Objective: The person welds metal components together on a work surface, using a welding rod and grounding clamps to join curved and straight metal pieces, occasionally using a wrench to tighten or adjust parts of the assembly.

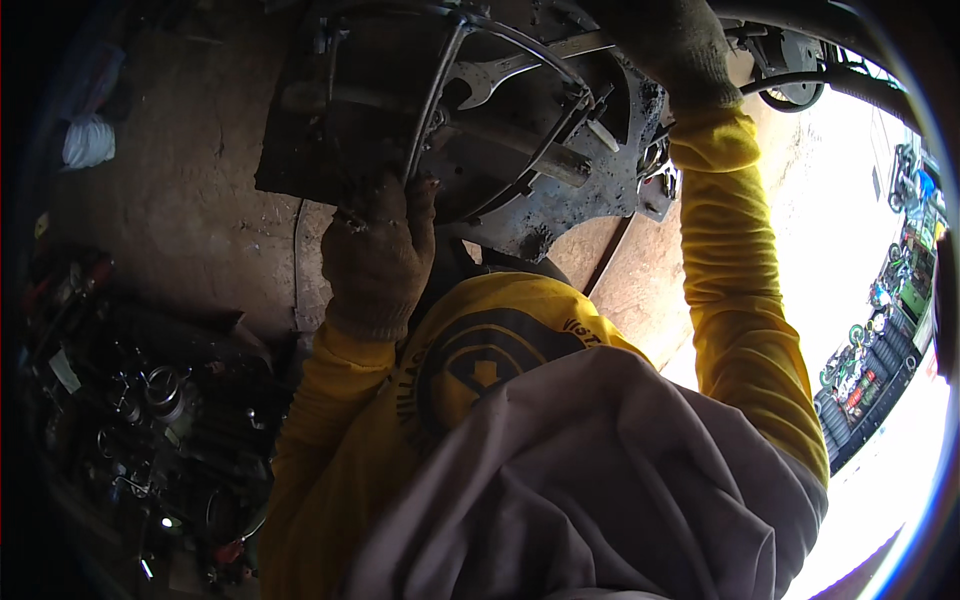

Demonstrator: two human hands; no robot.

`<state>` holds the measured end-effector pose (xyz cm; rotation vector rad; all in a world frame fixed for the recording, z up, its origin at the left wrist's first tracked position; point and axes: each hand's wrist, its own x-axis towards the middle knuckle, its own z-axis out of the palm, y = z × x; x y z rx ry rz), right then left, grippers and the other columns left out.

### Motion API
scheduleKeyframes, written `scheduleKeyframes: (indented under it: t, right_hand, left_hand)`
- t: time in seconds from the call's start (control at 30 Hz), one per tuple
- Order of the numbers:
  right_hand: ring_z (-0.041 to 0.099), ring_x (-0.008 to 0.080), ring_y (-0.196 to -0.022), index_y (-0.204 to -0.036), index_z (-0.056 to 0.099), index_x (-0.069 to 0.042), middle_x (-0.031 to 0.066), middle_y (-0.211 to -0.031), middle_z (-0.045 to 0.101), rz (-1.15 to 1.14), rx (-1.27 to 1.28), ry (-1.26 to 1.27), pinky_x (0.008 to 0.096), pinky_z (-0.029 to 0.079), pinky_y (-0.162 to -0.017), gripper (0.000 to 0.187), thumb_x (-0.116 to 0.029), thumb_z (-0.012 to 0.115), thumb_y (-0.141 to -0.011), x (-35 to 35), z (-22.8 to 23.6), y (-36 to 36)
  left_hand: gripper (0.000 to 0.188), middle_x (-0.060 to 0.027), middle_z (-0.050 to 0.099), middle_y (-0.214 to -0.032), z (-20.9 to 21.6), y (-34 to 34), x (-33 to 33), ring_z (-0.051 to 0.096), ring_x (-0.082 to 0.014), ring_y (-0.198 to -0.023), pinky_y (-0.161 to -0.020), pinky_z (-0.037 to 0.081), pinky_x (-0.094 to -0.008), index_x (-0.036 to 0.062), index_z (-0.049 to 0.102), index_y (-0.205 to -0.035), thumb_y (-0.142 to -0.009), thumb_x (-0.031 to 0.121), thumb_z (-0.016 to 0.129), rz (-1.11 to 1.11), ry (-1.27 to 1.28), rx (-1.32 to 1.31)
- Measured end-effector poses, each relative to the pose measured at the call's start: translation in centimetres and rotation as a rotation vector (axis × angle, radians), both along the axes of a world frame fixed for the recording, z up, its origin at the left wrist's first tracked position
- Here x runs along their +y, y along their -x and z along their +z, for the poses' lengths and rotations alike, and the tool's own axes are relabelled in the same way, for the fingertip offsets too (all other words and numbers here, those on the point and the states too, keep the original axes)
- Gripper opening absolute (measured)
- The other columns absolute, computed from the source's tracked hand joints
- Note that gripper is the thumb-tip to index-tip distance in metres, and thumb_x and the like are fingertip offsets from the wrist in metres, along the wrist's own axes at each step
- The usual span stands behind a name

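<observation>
We find the gloved left hand back uppermost, thumb set apart, its forearm angled forward. We note the right arm reaching farther, its gloved right hand shadowed, finger closure indeterminable.

Here is the metal top, a dark sheet on the left, a grey, pitted plate on the right. A curved bar frame sits across it, and there's the wrench, open end toward the left, seen through the bars! A pipe slants beneath them, a short pale stick just beside. Down on the brown floor, a white bundle at far left, and a dim heap of metal parts nearer.
</observation>
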<state>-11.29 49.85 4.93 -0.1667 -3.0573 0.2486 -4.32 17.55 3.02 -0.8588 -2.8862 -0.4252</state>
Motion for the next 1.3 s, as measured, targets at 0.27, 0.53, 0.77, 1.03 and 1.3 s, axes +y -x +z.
scheduleKeyframes:
  t: [0.27, 0.53, 0.77, 1.03, 1.3]
  right_hand:
    - [0.067, 0.0348, -0.063, -0.066, 0.072, -0.008, 0.0131, -0.064, 0.067, -0.045, -0.011, 0.061, 0.0468, 0.051, -0.058, 0.049, -0.051, 0.067, -0.089, -1.7, 0.0, -1.4]
    - [0.072, 0.0355, -0.083, -0.091, 0.078, -0.011, 0.0159, -0.087, 0.074, 0.129, -0.054, -0.099, 0.0465, 0.057, -0.073, 0.04, -0.049, 0.064, -0.091, -4.3, 2.3, 4.6]
    - [0.071, 0.0341, -0.104, -0.109, 0.078, -0.012, 0.0155, -0.107, 0.075, 0.772, -0.132, -0.256, 0.0465, 0.056, -0.09, 0.042, -0.045, 0.059, -0.094, -10.5, -0.2, 16.2]
    - [0.072, 0.0344, -0.095, -0.103, 0.079, -0.012, 0.015, -0.102, 0.075, 0.278, -0.128, -0.264, 0.0444, 0.058, -0.082, 0.036, -0.04, 0.059, -0.093, -5.3, 5.5, 10.2]
    - [0.071, 0.0366, -0.076, -0.078, 0.076, -0.009, 0.0152, -0.078, 0.072, 0.02, 0.031, -0.115, 0.0492, 0.055, -0.068, 0.037, -0.042, 0.064, -0.089, -0.4, 0.1, 0.4]
  left_hand:
    - [0.031, -0.0091, 0.063, -0.072, -0.4, 0.1, -0.2, 0.067, -0.0243, -0.055, -0.048, 0.056, -0.033, 0.0063, 0.061, -0.092, -0.1, 0.036, 0.067, -0.058, 0.081, 0.079]
    - [0.03, -0.0077, 0.065, -0.074, -0.3, 0.0, 0.0, 0.068, -0.0245, -0.057, -0.049, 0.058, -0.0331, 0.0075, 0.062, -0.1, -0.101, 0.037, 0.065, -0.03, 0.032, 0.028]
    - [0.025, -0.0086, 0.071, -0.079, -0.1, 0.1, 0.1, 0.072, -0.0271, -0.064, -0.054, 0.06, -0.0355, 0.0094, 0.065, -0.104, -0.099, 0.034, 0.068, 0.035, -0.019, -0.101]
    - [0.026, -0.0095, 0.071, -0.079, -0.1, 0.2, 0.3, 0.072, -0.0275, -0.064, -0.054, 0.06, -0.0353, 0.0078, 0.065, -0.103, -0.097, 0.032, 0.07, 0.005, -0.089, -0.032]
    - [0.03, -0.011, 0.069, -0.075, -0.4, -0.1, -0.2, 0.07, -0.0269, -0.057, -0.05, 0.058, -0.034, 0.0048, 0.065, -0.104, -0.099, 0.035, 0.068, -0.006, 0.028, -0.027]
